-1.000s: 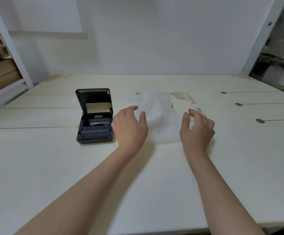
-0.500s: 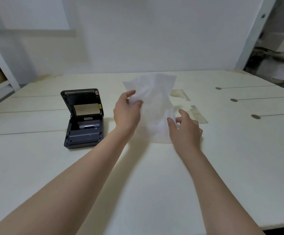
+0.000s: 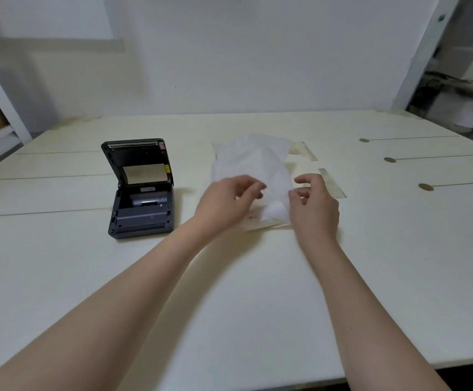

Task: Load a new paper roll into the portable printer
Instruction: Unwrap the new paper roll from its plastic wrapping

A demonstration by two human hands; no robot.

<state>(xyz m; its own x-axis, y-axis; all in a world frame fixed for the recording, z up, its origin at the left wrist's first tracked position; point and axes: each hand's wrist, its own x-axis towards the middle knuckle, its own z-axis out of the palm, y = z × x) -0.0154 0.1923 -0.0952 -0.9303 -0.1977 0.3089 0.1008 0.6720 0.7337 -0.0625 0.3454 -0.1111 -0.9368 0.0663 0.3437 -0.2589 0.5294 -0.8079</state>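
Paper roll (image 3: 274, 210) is still inside the white bag (image 3: 253, 167), sitting right between both hands on the table (image 3: 229, 292). Left hand (image 3: 224, 204) and right hand (image 3: 312, 208) both have curled fingers at the bag; can't tell if they're actually pinching it. Printer (image 3: 140, 190) is off to the left, lid up.

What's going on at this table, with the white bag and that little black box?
A person is getting paper ready for the portable printer, which sits on the table with its lid up. Both hands work at a white translucent bag beside it: the left hand and right hand are at its near end, where something white with red print shows. How firmly either hand grips is blurred. Nothing from the bag has reached the printer yet.
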